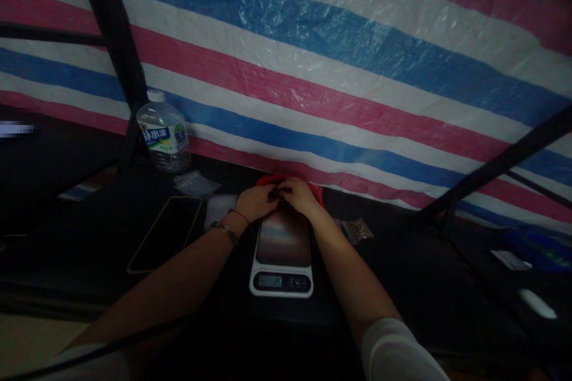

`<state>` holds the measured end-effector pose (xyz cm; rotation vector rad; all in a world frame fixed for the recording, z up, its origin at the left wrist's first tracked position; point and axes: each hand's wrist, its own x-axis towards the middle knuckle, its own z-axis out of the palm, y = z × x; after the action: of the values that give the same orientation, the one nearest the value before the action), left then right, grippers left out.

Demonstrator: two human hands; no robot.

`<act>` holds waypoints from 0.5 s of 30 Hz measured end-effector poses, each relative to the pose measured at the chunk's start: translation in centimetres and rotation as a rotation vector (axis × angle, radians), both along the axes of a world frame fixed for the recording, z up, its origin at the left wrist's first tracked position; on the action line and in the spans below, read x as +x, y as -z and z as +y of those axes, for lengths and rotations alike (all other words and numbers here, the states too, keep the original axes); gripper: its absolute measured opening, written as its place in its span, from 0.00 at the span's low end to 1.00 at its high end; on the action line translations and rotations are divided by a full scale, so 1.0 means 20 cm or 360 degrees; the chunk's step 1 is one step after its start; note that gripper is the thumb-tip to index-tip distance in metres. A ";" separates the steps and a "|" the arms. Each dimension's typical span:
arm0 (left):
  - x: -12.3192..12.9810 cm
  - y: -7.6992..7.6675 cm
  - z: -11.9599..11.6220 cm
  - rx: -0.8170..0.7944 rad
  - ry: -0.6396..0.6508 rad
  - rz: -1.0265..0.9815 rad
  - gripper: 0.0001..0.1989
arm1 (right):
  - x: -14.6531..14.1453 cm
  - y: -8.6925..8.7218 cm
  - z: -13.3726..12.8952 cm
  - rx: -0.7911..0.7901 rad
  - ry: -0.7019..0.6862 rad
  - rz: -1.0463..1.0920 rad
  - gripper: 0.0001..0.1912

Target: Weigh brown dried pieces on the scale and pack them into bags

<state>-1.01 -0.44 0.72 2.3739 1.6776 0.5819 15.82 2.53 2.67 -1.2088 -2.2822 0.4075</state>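
A white kitchen scale (281, 281) with a reflective weighing plate and a lit display lies in front of me. At its far end, a red bag or container (318, 191) stands partly behind my hands. My left hand (257, 202) and my right hand (298, 193) meet over its opening with fingers curled inward. Between the fingertips is a dark patch, too dim to name. A small clear packet with brownish contents (357, 230) lies right of the scale.
Left of the scale lie a phone (167, 232) and clear plastic bags (195, 183). A clear plastic bottle (164, 134) stands by a dark metal post (114, 30). Striped plastic sheeting (313, 59) hangs behind the black table. A white object (537, 303) lies far right.
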 end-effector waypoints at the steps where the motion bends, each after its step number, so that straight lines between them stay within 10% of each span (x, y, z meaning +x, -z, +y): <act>1: 0.00 0.00 0.00 0.0017 0.0006 0.0003 0.20 | 0.00 0.00 0.00 0.0001 -0.0002 -0.0005 0.11; 15: -0.02 0.01 0.00 0.0068 -0.0082 -0.0018 0.23 | 0.06 0.04 0.04 -0.0061 0.0254 -0.0106 0.16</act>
<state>-1.32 -0.39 0.60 2.3574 1.7435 0.6449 17.10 3.34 1.92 -1.4318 -2.2219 0.3584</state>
